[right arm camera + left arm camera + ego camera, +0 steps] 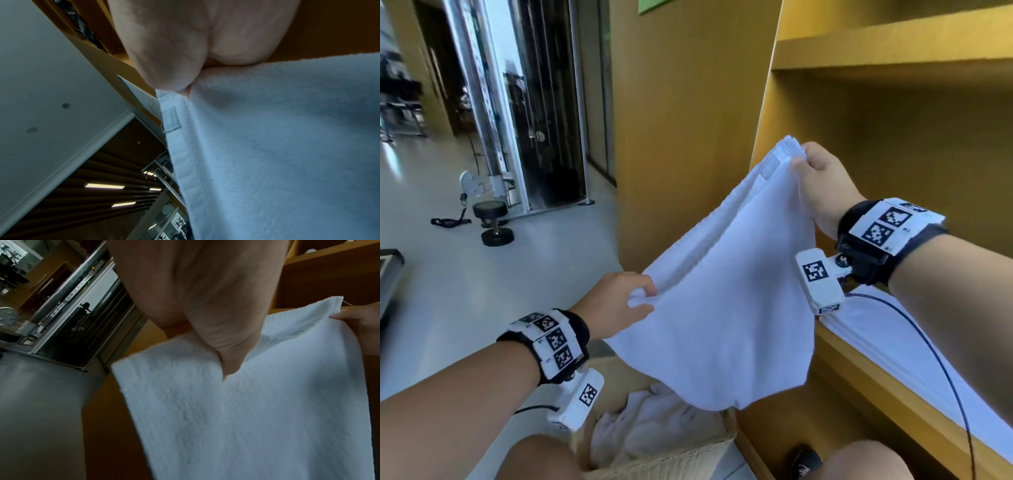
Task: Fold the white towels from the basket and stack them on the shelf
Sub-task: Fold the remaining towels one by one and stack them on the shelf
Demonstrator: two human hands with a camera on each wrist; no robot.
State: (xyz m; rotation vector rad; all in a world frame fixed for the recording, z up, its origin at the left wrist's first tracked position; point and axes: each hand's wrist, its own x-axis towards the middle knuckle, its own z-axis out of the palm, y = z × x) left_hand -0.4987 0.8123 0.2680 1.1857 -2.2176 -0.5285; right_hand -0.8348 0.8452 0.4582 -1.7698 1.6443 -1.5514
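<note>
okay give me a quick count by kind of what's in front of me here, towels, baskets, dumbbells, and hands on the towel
Towel held up in the air: 1, the white towel
Towels lying on the shelf ledge: 1 white cloth
Baskets: 1, the woven basket, with crumpled white towels inside, too bunched to count
Dumbbells: 1, on the floor
Hands pinching the towel: 2, left hand and right hand
Total: 6
</note>
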